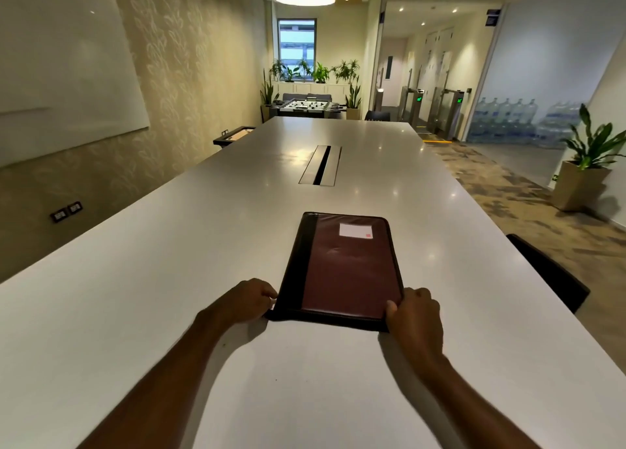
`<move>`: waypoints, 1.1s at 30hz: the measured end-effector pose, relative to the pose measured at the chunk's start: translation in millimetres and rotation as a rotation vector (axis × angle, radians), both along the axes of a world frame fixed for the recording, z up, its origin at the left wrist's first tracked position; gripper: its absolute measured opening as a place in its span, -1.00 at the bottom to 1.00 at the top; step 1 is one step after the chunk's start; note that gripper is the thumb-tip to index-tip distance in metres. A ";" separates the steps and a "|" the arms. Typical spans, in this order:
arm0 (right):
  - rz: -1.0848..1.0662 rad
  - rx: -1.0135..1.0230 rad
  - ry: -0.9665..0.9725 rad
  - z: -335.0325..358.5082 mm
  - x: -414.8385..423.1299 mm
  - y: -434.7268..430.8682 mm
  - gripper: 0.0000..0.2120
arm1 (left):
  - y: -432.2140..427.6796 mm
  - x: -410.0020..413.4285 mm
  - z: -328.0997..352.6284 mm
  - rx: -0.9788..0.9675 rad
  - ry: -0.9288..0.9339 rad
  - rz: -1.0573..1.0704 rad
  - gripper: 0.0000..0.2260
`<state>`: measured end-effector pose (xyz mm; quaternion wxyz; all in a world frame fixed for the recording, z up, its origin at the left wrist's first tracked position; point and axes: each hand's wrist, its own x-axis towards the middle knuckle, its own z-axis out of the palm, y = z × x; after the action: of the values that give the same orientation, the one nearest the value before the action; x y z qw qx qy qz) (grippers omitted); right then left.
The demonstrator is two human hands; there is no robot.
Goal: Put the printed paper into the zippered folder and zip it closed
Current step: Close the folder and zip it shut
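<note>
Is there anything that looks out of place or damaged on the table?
Nothing stands out. The zippered folder lies flat and closed on the white table, a little turned against the table edge, with no visible damage. The left hand and right hand grip its near corners. No printed paper shows on the table.

Long white table, glossy top w/ ceiling-light reflections, grey cable hatch set flush in its middle, closed maroon zippered folder w/ black spine strip lying flat near the front edge, white label at its far right corner
</note>
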<state>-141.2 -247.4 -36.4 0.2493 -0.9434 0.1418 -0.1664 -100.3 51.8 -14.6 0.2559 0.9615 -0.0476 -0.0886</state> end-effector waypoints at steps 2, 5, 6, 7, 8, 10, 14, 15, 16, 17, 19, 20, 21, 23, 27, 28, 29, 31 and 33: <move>0.129 0.062 -0.143 0.0 -20.5 32.9 -0.87 | 4.8 -6.0 3.6 0.032 0.002 -0.088 -0.69; 0.390 0.263 -0.003 -4.7 -37.5 80.6 -0.76 | 6.3 -10.6 5.2 0.128 -0.037 -0.172 -0.64; 0.409 0.286 0.046 -8.0 -40.5 94.6 -0.71 | 7.0 -12.3 5.7 0.145 -0.050 -0.169 -0.65; 0.415 0.302 0.070 -11.6 -41.9 107.0 -0.69 | 8.0 -13.8 5.6 0.146 -0.062 -0.156 -0.66; 0.407 0.321 0.086 -13.2 -43.5 118.4 -0.67 | 9.5 -15.4 5.3 0.137 -0.068 -0.142 -0.68; 0.394 0.342 0.104 -16.3 -43.6 137.4 -0.63 | 13.5 -18.8 5.7 0.101 -0.055 -0.132 -0.71; 0.365 0.252 0.127 -18.9 -42.6 164.5 -0.66 | 23.8 -26.8 8.2 0.006 -0.003 -0.135 -0.73; 0.355 0.229 0.112 -19.5 -42.1 169.8 -0.69 | 25.5 -28.2 8.2 -0.009 -0.006 -0.134 -0.74; 0.344 0.218 0.104 -19.5 -41.3 174.9 -0.71 | 26.7 -29.2 7.6 -0.028 -0.009 -0.132 -0.74; 0.334 0.212 0.100 -19.4 -40.4 180.1 -0.71 | 27.4 -29.8 6.6 -0.051 -0.007 -0.128 -0.74; 0.316 0.210 0.097 -18.2 -38.4 189.8 -0.66 | 27.6 -30.2 3.4 -0.087 0.002 -0.118 -0.73; 0.306 0.209 0.099 -17.1 -37.7 194.1 -0.65 | 27.9 -30.1 1.8 -0.097 0.002 -0.116 -0.71; 0.298 0.202 0.100 -16.4 -37.4 198.0 -0.66 | 28.2 -30.1 0.5 -0.102 -0.001 -0.117 -0.70; 0.296 0.155 0.106 -17.1 -36.3 204.0 -0.74 | 29.8 -30.0 -1.5 -0.112 -0.010 -0.119 -0.67; 0.292 0.020 0.106 -19.9 -32.8 206.1 -0.82 | 32.3 -29.0 -4.9 -0.141 -0.044 -0.115 -0.65; 0.295 0.004 0.098 -19.9 -32.3 206.0 -0.82 | 32.7 -28.8 -5.9 -0.146 -0.049 -0.115 -0.65; 0.299 -0.005 0.088 -19.9 -32.6 206.3 -0.81 | 33.2 -28.8 -7.0 -0.153 -0.052 -0.113 -0.66; 0.302 0.008 0.071 -20.5 -35.1 211.0 -0.77 | 34.8 -27.6 -8.1 -0.163 -0.053 -0.118 -0.67; 0.296 0.038 0.062 -21.3 -38.7 217.9 -0.72 | 37.5 -25.7 -8.6 -0.174 -0.045 -0.122 -0.67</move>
<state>-179.8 -29.5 -57.8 0.2844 -0.9538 0.0122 -0.0957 -126.0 89.3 -23.3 0.3313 0.9327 -0.1193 -0.0778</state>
